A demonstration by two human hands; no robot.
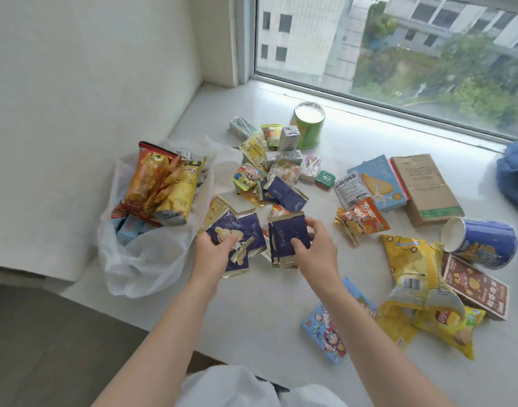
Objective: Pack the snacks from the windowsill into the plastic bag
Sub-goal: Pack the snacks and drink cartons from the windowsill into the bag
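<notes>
Bare forearms, no sleeves; white garment (222, 386) at the lap.

This looks like a room in an upper-floor flat: a deep white windowsill (246, 304) runs under a large window (398, 48) that looks down on apartment blocks and trees, with plain white walls, dark wood flooring below, and household snacks (284, 171) scattered about.

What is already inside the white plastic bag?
In the plastic bag an orange-red chip bag and a yellow snack bag stick out on top, with light blue boxes beneath. Anything deeper is covered by them and the bag's folds.
</notes>
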